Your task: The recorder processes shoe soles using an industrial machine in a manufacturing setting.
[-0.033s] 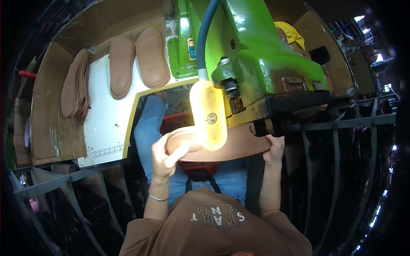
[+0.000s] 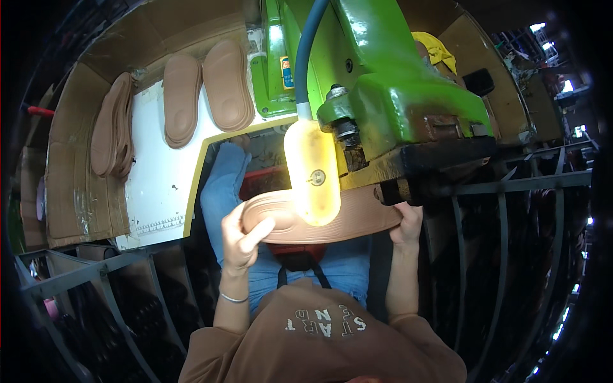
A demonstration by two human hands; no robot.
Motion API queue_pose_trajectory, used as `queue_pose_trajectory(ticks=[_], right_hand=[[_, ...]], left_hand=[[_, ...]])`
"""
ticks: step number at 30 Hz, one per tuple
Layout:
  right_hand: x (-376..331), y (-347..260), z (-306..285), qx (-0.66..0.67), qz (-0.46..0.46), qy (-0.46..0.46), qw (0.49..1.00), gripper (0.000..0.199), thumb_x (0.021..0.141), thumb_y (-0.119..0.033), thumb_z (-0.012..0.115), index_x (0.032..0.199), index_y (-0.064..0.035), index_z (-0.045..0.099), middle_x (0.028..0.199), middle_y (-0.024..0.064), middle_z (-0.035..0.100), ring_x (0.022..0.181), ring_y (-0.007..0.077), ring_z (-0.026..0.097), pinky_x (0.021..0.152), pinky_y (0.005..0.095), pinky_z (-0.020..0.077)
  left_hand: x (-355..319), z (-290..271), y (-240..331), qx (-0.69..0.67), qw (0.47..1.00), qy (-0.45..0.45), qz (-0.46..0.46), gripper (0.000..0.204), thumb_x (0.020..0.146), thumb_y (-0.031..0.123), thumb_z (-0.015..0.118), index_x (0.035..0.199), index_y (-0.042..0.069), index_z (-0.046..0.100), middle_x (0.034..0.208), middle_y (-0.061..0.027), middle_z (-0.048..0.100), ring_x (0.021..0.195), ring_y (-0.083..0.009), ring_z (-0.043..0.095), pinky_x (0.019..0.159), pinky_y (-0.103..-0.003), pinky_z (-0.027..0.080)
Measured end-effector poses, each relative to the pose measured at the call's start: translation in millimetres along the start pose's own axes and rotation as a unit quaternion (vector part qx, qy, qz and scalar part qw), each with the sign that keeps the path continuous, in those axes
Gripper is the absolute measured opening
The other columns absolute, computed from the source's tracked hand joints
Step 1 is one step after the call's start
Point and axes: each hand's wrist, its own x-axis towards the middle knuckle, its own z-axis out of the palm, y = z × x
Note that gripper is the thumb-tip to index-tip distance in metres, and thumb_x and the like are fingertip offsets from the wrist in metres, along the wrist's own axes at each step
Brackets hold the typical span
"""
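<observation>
Brown shoe sole [image 2: 364,217] held level at the green machine [image 2: 396,96].
The left hand [image 2: 244,239] grips one end, the right hand [image 2: 406,223] pinches the other; this looks like positioning, and the next move seems to call for steady two-handed support beside the machine.

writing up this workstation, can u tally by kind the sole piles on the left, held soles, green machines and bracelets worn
Sole piles: 3
Held sole: 1
Green machine: 1
Bracelet: 1
Total: 6, counting piles, not the soles within them
</observation>
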Motion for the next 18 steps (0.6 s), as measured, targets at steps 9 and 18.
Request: queue_pose_trajectory(ticks=[9,18], right_hand=[[-4,11,52,-0.030,0.002,-0.117,0.993,0.031,0.068,0.002,0.065,0.098,-0.0008,0.056,0.091,0.0049,0.061,0.083,0.0111,0.058,0.078,0.0244,0.0452],[-5,25,64,-0.114,-0.013,-0.132,0.985,0.030,0.070,-0.007,0.072,0.097,0.0000,0.059,0.091,0.0052,0.063,0.084,0.0124,0.060,0.077,0.0268,0.0472]], left_hand=[[-51,-78,-24,-0.042,0.988,-0.061,-0.132,0.052,0.068,0.010,0.071,0.113,-0.011,0.054,0.104,-0.0170,0.063,0.092,-0.0198,0.062,0.084,-0.029,0.048],[11,55,-5,0.133,0.980,-0.146,0.012,0.023,0.080,0.009,0.067,0.098,-0.003,0.062,0.089,-0.0046,0.064,0.082,-0.0087,0.055,0.075,-0.025,0.045]])
